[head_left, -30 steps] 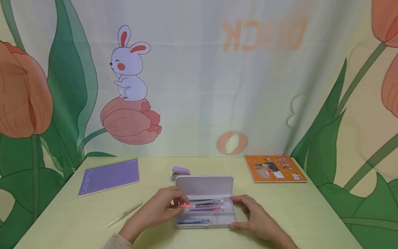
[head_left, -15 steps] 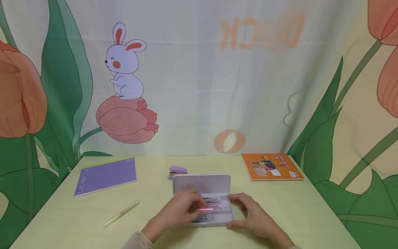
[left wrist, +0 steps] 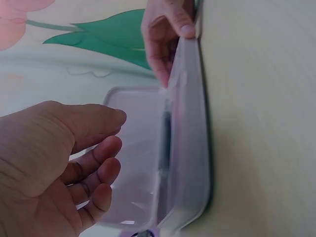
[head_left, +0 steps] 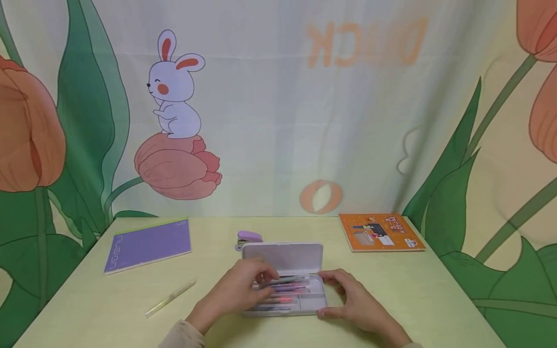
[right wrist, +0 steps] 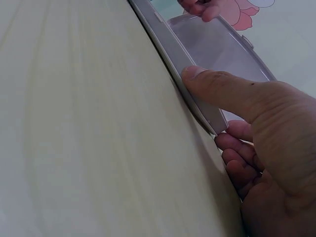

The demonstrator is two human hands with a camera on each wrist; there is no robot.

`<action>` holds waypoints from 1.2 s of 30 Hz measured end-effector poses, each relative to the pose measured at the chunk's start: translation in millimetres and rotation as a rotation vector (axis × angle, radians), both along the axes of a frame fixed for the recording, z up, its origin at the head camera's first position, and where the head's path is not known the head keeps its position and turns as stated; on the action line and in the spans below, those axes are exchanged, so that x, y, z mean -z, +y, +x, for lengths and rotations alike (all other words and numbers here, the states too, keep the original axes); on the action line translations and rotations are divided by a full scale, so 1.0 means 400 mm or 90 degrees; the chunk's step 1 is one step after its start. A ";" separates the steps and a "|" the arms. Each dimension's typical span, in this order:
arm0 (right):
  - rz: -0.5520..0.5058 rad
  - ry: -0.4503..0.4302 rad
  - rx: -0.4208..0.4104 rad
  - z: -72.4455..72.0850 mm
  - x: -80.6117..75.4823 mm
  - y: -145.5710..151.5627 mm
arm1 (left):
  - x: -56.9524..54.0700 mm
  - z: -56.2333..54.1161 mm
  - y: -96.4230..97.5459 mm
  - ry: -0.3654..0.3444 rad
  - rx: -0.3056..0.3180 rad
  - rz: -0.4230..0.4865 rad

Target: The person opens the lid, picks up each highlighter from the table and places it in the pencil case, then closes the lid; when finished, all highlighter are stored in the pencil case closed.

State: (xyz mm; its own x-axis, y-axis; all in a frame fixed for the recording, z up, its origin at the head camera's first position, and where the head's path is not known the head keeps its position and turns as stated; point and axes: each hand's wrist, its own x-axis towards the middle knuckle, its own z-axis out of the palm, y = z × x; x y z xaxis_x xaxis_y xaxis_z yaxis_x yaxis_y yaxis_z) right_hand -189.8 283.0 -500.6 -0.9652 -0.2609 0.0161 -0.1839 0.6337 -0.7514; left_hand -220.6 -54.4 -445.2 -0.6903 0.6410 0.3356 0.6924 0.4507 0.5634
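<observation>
A white pencil case (head_left: 313, 303) lies with its lid (head_left: 285, 257) raised. My right hand (head_left: 354, 302) grips its right end, thumb at the front corner and fingers at the back, as the right wrist view shows on the case wall (right wrist: 170, 54). Over the left part of the case hovers my left hand (head_left: 237, 287), hiding some pen ends. In the left wrist view its loosely bent fingers (left wrist: 101, 168) hold nothing. A greenish pen (head_left: 291, 279) and purple pens (head_left: 289, 288) lie in the rear compartment; a red-tipped pen (head_left: 280, 300) lies in the front one, beside a dark blue pen.
A clear yellowish pen (head_left: 170, 297) lies on the table left of the case. Behind the case stands a purple stapler (head_left: 249, 238). A purple notebook (head_left: 150, 245) is at the back left, an orange book (head_left: 380, 233) at the back right. A printed curtain hangs behind.
My left hand carried the red-tipped pen rightward into the case's front compartment, let go of it, then drew back left and up. My right hand stays on the case.
</observation>
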 end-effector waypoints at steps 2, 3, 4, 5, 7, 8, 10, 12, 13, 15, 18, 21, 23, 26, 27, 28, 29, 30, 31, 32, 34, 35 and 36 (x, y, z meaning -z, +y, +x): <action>0.000 -0.005 0.002 0.000 0.000 -0.001 | -0.008 -0.006 -0.022 0.015 -0.008 0.008; 0.002 -0.006 0.002 -0.001 0.000 -0.002 | -0.012 -0.009 -0.033 0.024 -0.009 0.016; 0.002 -0.007 0.003 -0.001 0.000 -0.002 | -0.015 -0.013 -0.045 0.034 -0.013 0.021; 0.003 -0.008 0.003 -0.001 -0.001 -0.002 | -0.018 -0.017 -0.057 0.043 -0.015 0.027; 0.003 -0.007 0.004 -0.001 -0.001 -0.003 | -0.025 -0.022 -0.083 0.051 -0.025 0.034; 0.002 -0.006 0.004 -0.001 -0.001 -0.003 | -0.027 -0.023 -0.097 0.056 -0.032 0.037; 0.002 -0.005 0.002 -0.002 0.000 -0.004 | -0.032 -0.025 -0.127 0.062 -0.054 0.034; 0.002 -0.004 0.000 -0.003 0.002 -0.004 | -0.036 -0.023 -0.162 0.066 -0.086 0.028; 0.001 -0.004 -0.001 -0.004 0.004 -0.004 | -0.038 -0.022 -0.181 0.066 -0.103 0.025; 0.003 -0.002 -0.002 -0.005 0.006 -0.005 | -0.039 -0.019 -0.219 0.067 -0.136 0.017; 0.002 -0.001 0.001 -0.004 0.009 -0.002 | -0.031 -0.016 -0.271 0.063 -0.176 0.007; 0.003 0.003 0.004 0.000 0.008 0.001 | -0.013 -0.015 -0.312 0.050 -0.203 -0.008; 0.002 0.003 0.006 0.002 0.004 0.002 | 0.003 -0.013 -0.334 0.037 -0.219 -0.019; -0.001 0.004 0.004 0.006 0.001 0.001 | 0.024 -0.008 -0.363 0.008 -0.244 -0.040; -0.002 0.002 0.004 0.006 0.000 0.000 | 0.031 -0.005 -0.372 0.001 -0.251 -0.045; -0.003 0.002 0.004 0.006 0.000 0.000 | 0.038 -0.004 -0.381 -0.005 -0.257 -0.049; -0.004 0.001 0.003 0.006 0.000 -0.001 | 0.044 -0.002 -0.390 -0.010 -0.262 -0.052; -0.004 0.001 0.002 0.006 0.000 -0.002 | 0.049 0.000 -0.399 -0.015 -0.268 -0.056; -0.004 0.002 0.002 0.006 0.000 -0.002 | 0.054 0.001 -0.407 -0.019 -0.272 -0.059; -0.003 0.003 0.002 0.006 0.000 -0.002 | 0.058 0.003 -0.415 -0.022 -0.276 -0.062; -0.001 0.009 0.000 0.005 0.000 -0.001 | 0.064 0.007 -0.428 -0.029 -0.282 -0.069; 0.001 0.011 0.001 0.004 0.000 -0.001 | 0.066 0.010 -0.433 -0.034 -0.284 -0.072; 0.002 0.013 0.002 0.003 0.001 0.000 | 0.067 0.012 -0.437 -0.043 -0.287 -0.076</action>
